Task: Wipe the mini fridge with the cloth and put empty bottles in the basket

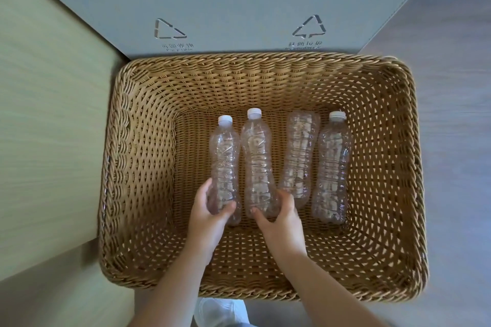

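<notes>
At the left of the wicker basket, which sits on the floor in front of a grey recycling bin, the left hand has its fingers wrapped round the base of the leftmost bottle, cap pointing far; just right, the right hand grips the base of the second bottle the same way, seemingly laying both flat so they line up; further right, two more bottles, the third bottle and the rightmost bottle, already lie parallel on the basket floor; no fridge or cloth is in view.
</notes>
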